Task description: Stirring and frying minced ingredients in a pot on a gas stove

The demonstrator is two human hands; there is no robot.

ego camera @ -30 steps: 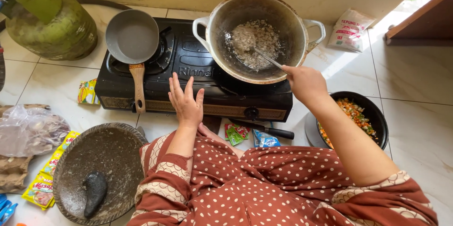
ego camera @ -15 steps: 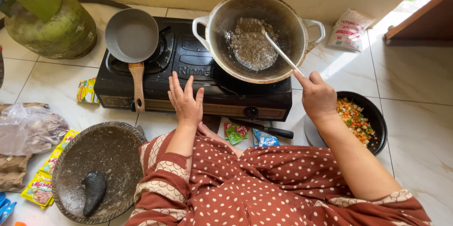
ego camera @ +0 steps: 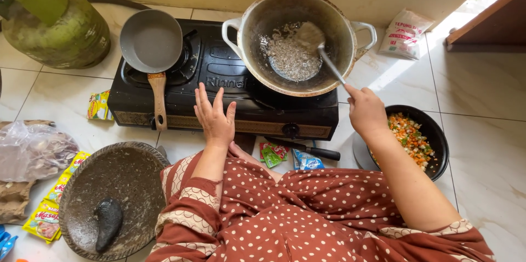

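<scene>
Stirring is in hand: the right hand (ego camera: 366,110) pinches the spoon (ego camera: 320,48) in the pot (ego camera: 298,40) at 12 o'clock. The left hand (ego camera: 215,118) lies spread on the stove (ego camera: 219,70). Judging by this, the next sweep needs a steady grip.

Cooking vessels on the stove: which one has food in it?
The big two-handled pot on the right burner, holding a pale minced mix stirred with a spoon by the right hand. The small grey frying pan is bare.
</scene>
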